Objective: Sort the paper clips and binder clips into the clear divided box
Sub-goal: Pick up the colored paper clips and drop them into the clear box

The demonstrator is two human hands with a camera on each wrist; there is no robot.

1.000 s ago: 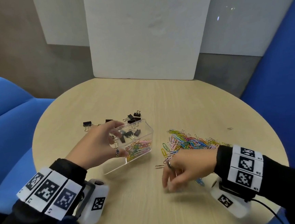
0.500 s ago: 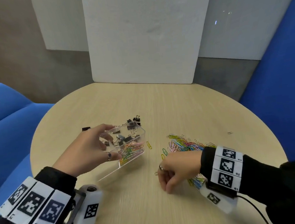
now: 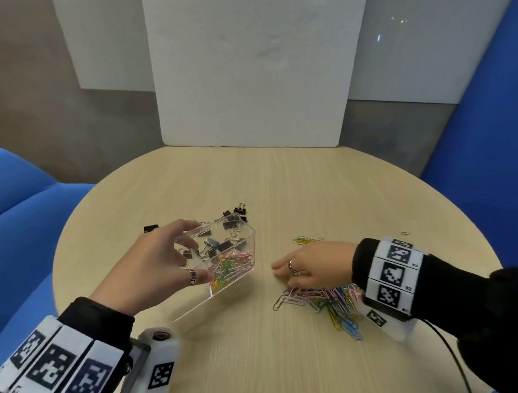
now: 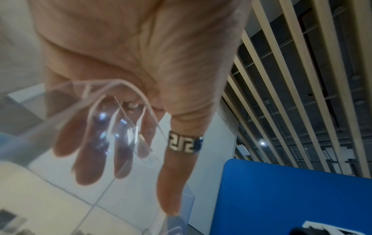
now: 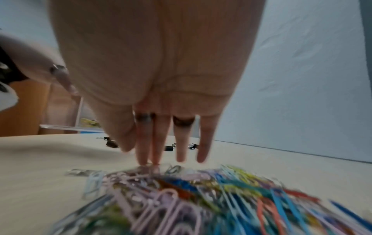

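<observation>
your left hand (image 3: 151, 265) holds the clear divided box (image 3: 242, 234) tilted above the round desk (image 3: 266, 368), its near corner lowest. the grip is clamped on the box: thumb on the near wall, the other fingers (image 4: 88, 160) curled over the rim and showing through the clear plastic in the left wrist view. inside the box, black binder clips (image 3: 221, 246) lie in the far compartment and coloured paper clips (image 3: 232, 266) in the near one, slid toward the lower side.

more binder clips (image 3: 237, 214) lie loose on the desk just beyond the box, with one (image 3: 151, 228) apart to the left, past your fingertips.

your right hand (image 3: 317, 265) lies palm down over the loose pile of paper clips (image 3: 332, 302), fingers straight and a little spread, tips (image 5: 144, 157) touching the desk at the pile's far edge; this grip is apart and holds nothing that shows. the pile spreads from under your palm toward you and under your wrist. a small cluster of yellowish paper clips (image 3: 305, 240) sits just beyond that hand, and a single clip (image 3: 405, 233) lies well off to the right.

a white board (image 3: 250, 71) stands at the far edge of the desk.
</observation>
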